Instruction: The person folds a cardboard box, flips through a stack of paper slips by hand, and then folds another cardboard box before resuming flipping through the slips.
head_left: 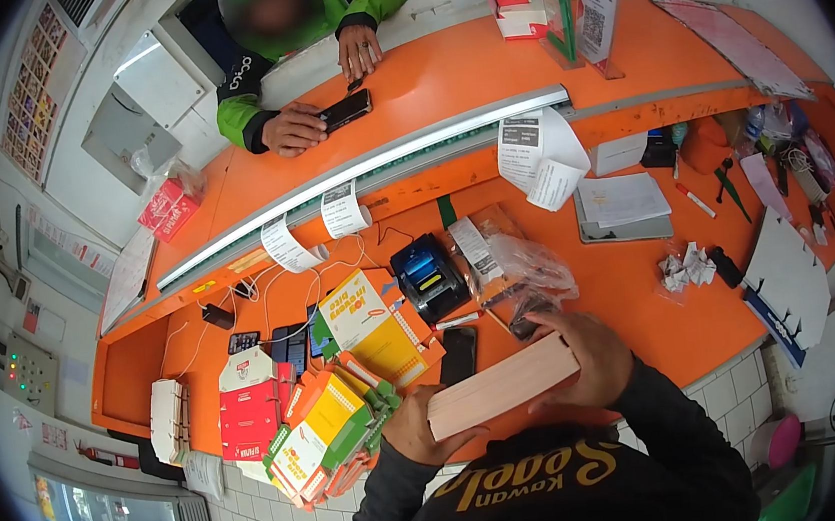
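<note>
Between my two hands is a pale, pinkish-beige oblong block (503, 385), its long side streaked with fine lines like a stack of sheets. My left hand (416, 429) grips its left end, and my right hand (596, 359) is wrapped round the right end. It is held close to my chest, over the counter's near edge. Just beyond it lie a dark phone (459, 354) and a clear plastic bag (529, 270). Folded yellow, green and orange cartons (328, 425) sit beside my left hand, with red and white cartons (251, 407) farther left.
A blue-black small printer (427, 278) stands on the orange counter (631, 290). Receipts (540, 153) hang from the raised ledge's rail. Across the ledge, a person in a green jacket (363, 9) has a hand by a phone (346, 111). A clipboard (786, 280) is at right.
</note>
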{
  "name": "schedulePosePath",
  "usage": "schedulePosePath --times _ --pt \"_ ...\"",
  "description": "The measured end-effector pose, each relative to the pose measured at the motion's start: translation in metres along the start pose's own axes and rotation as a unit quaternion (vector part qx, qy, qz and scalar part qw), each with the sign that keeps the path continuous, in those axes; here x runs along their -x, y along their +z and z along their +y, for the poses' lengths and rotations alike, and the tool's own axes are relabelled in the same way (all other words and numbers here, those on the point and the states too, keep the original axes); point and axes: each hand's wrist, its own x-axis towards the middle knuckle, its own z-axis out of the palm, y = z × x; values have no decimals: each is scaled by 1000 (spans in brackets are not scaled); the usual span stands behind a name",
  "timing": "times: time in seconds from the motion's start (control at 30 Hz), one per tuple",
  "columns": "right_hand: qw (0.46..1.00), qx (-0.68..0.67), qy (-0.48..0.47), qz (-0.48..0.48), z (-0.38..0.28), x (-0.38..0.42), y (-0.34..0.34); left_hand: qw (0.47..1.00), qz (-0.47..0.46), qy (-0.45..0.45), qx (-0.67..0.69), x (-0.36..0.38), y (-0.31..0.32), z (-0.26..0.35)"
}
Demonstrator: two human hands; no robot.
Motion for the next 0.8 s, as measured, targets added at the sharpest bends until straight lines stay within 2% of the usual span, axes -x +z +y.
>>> schedulePosePath --times 0.17,0.23,0.37,0.57,0.63,0.73,0.77,0.8 --pt "1000 -6 -17 16 7 0 -5 1000 18 17 -2 -2 -2 3" --pt "995 98 -25 27 11 1 -4 1000 20 -7 12 0 -1 4" --pt "996 66 -45 43 25 1 3 999 20 4 36 2 0 0" --pt "993 61 -96 18 27 -24 8 1000 14 -11 -20 9 -11 -3" --pt "983 45 -163 66 25 -36 11 998 46 -35 -24 15 -10 -8" --pt "992 14 -124 10 32 -43 17 997 62 -19 -43 14 -7 -12" --pt "992 11 -123 9 33 -46 17 997 44 -65 -28 15 -7 -11" --pt "992 0 -122 -8 32 -49 15 996 42 -68 -29 15 -8 -16"
